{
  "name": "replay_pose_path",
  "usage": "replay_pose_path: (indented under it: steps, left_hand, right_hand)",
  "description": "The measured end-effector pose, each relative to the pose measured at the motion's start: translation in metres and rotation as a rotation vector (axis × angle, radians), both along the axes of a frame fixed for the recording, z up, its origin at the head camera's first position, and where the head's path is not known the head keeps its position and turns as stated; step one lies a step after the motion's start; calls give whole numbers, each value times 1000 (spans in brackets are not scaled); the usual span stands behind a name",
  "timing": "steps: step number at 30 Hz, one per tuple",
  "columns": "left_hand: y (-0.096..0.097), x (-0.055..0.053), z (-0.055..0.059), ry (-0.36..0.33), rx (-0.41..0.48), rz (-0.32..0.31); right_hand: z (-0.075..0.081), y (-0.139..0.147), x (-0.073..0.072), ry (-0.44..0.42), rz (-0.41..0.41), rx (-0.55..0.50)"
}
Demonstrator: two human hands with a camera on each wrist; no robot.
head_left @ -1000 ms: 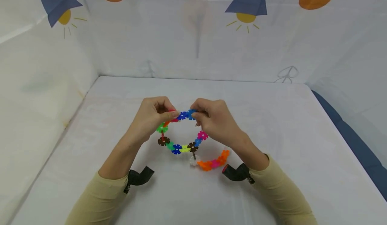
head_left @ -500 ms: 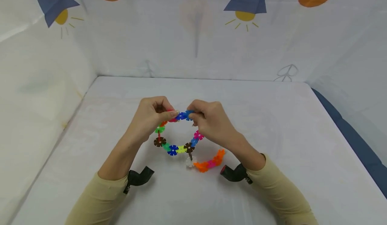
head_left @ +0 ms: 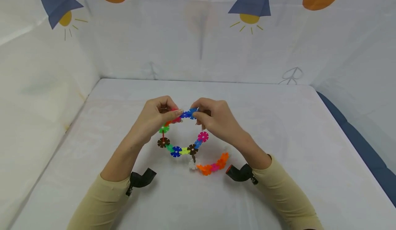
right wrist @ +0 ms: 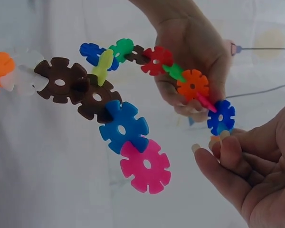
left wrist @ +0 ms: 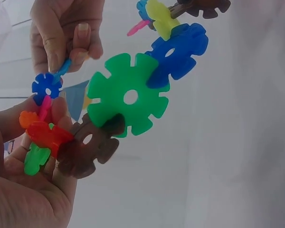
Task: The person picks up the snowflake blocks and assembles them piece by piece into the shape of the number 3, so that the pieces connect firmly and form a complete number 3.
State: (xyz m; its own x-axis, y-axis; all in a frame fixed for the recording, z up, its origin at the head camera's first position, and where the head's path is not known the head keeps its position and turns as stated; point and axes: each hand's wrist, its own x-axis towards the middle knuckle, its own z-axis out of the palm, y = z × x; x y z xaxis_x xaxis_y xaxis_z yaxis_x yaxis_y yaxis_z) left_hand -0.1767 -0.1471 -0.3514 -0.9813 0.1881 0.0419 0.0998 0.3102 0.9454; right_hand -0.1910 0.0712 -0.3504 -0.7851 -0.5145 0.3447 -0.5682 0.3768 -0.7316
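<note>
A chain of interlocking snowflake discs hangs from both hands, curving in a near-ring. My left hand (head_left: 156,118) pinches the chain at a pink disc (head_left: 176,119), beside a dark blue disc (left wrist: 47,87). Thumb and fingers of my right hand (head_left: 218,120) pinch a light blue disc (head_left: 193,113) joined to that dark blue one. Below the right hand, a pink disc (right wrist: 145,166) forms a free end, apart from the fingers. Green (left wrist: 129,95), brown (head_left: 163,142) and yellow (head_left: 184,151) discs make up the lower curve.
From a brown disc (head_left: 192,149) a side branch runs right, with a white disc (head_left: 193,165) and orange discs (head_left: 222,161). A white table (head_left: 263,109) lies beneath, with fabric walls behind. Black wrist cameras (head_left: 143,178) sit on both forearms.
The right hand has shifted slightly left, and the lower chain has swung left with it. Both hands are a little higher in the head view than half a second ago. Both grips persist.
</note>
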Motion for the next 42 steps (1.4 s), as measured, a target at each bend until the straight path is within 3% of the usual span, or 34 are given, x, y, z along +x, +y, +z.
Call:
replay_pose_path:
  steps: [9,26,34,42]
  left_hand:
    - [-3,-3,-3,-10,-1,-3]
    - [-4,-4,-4,-17,-15,-5]
    - [-8,-3,-1,17,-28,14]
    - [-15,-2,2,50,-7,34]
  right_hand:
    - [-1,1,-5,-55,-44,-46]
    - [-4,2,-8,-50,-59,-72]
    - [-2,4,-8,15,-93,-41]
    - [-1,7,-6,98,-45,42]
